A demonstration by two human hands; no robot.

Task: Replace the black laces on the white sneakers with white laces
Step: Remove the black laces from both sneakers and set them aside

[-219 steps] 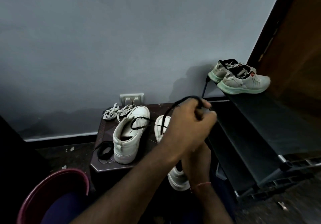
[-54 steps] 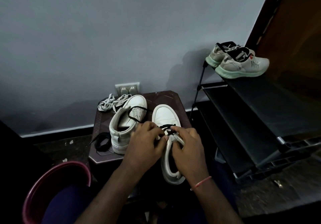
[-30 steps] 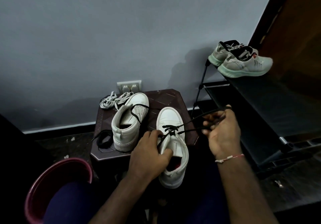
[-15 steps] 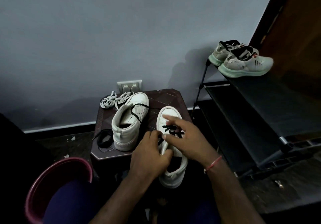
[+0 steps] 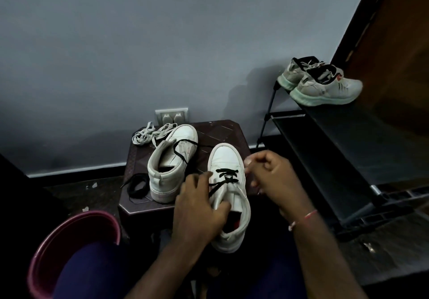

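Observation:
A white sneaker (image 5: 228,157) lies toe-away at the front right of the brown stool (image 5: 224,130), with a black lace (image 5: 226,175) still crossing its lower eyelets. My left hand (image 5: 197,210) grips its tongue and collar, thumb inside the opening. My right hand (image 5: 271,178) sits at the shoe's right side with fingers curled, pinching at the lace by the eyelets. The other white sneaker (image 5: 171,159) stands to the left with a loose black lace (image 5: 180,152) draped over it. White laces (image 5: 151,134) lie bundled at the stool's back left.
A coiled black lace (image 5: 137,186) lies on the stool's front left corner. A black shoe rack (image 5: 325,150) stands on the right with grey running shoes (image 5: 322,85) on top. A maroon bucket (image 5: 69,240) is at lower left, a wall socket (image 5: 171,115) behind the stool.
A second ago my right hand pulled the black lace out to the right, then returned over the eyelets; now it sits at the shoe's right edge. My left hand kept holding the sneaker.

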